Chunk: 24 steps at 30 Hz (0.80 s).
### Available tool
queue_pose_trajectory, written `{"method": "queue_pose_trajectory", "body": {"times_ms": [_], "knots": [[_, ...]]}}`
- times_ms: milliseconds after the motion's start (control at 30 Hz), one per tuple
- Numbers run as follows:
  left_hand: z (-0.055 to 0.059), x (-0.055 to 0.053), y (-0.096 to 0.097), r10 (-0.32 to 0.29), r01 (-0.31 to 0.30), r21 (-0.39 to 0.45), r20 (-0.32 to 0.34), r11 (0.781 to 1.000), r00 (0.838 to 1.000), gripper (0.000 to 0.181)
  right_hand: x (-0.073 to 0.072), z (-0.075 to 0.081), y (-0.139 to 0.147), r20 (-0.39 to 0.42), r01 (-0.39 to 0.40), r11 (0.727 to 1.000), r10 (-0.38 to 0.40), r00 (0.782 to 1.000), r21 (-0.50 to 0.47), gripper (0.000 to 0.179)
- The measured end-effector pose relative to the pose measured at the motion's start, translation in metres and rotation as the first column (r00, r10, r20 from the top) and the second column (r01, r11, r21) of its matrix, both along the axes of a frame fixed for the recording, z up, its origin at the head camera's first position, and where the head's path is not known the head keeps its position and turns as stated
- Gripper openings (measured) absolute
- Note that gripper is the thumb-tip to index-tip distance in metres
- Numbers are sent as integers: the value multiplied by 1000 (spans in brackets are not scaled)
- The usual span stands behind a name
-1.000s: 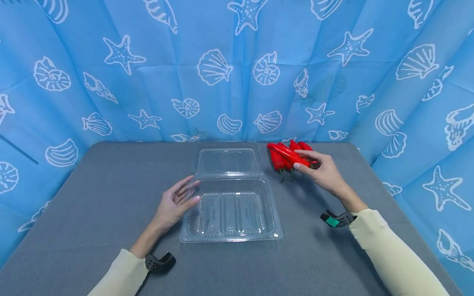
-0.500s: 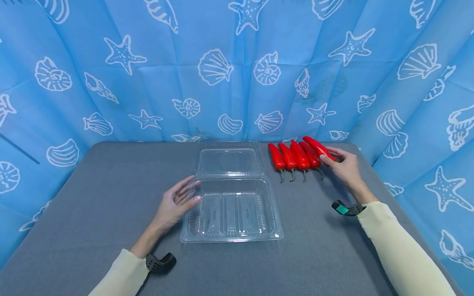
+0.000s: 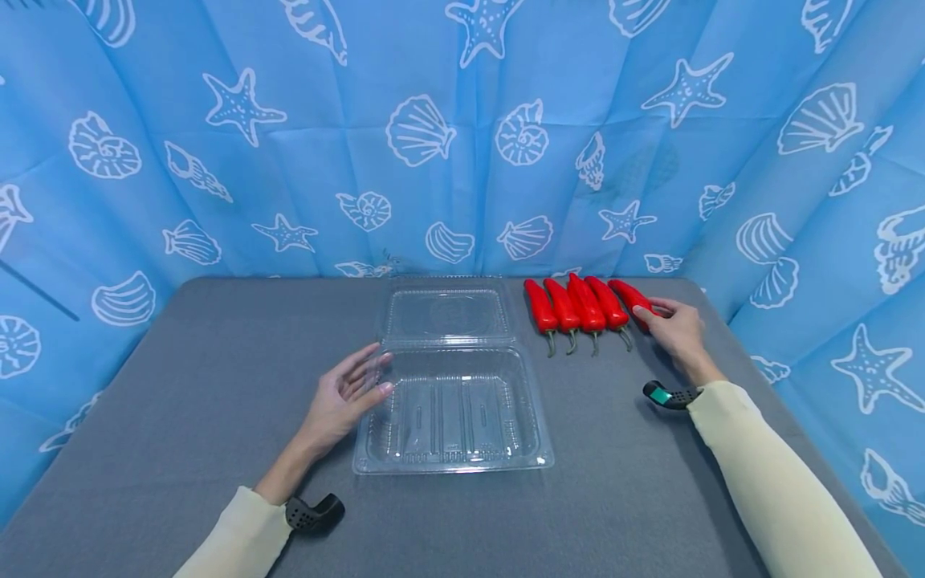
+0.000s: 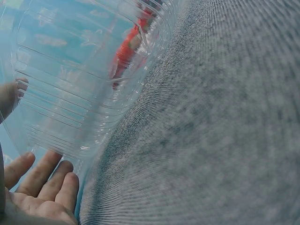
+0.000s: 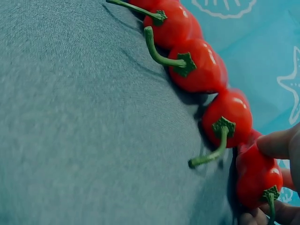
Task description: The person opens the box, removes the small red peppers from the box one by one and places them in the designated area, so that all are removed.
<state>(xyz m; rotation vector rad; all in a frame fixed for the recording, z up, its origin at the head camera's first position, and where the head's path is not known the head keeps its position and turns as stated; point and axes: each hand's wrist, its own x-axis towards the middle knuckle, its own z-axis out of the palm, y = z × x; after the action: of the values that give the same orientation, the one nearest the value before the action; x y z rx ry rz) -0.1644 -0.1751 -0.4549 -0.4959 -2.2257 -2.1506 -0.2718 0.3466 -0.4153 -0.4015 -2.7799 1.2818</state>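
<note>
At the right end of a row of red chili peppers (image 3: pixel 585 303), my right hand (image 3: pixel 675 327) grips one red chili pepper (image 3: pixel 627 295) between thumb and fingers. In the right wrist view this chili pepper (image 5: pixel 258 173) lies against or just above the cloth, its green stem toward the camera. My left hand (image 3: pixel 347 395) is by the left wall of a clear plastic clamshell box (image 3: pixel 451 464), fingers loosely extended. In the left wrist view its fingertips (image 4: pixel 49 159) meet the box wall, with the thumb near the rim.
The box lid (image 3: pixel 444 313) lies folded back behind the tray. A grey cloth (image 3: pixel 217 401) covers the table. Behind it hangs a blue curtain (image 3: pixel 325 144) with white shells and starfish, which also runs along both sides.
The right hand has carried the chili pepper rightward off the others and lowered it to the row's right end. The other peppers now show side by side. The left hand has stayed put.
</note>
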Motion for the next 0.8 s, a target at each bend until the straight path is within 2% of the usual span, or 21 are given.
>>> {"method": "queue_pose_trajectory", "body": {"times_ms": [300,800], "knots": [[1,0,0,-1,1,8,7,1000,1000,72,-7,3,-8,15,-25,999,25,1000,22,70],[2,1,0,-10,10,20,7,1000,1000,72,-8,2,-11,5,-15,999,15,1000,37,66]]}}
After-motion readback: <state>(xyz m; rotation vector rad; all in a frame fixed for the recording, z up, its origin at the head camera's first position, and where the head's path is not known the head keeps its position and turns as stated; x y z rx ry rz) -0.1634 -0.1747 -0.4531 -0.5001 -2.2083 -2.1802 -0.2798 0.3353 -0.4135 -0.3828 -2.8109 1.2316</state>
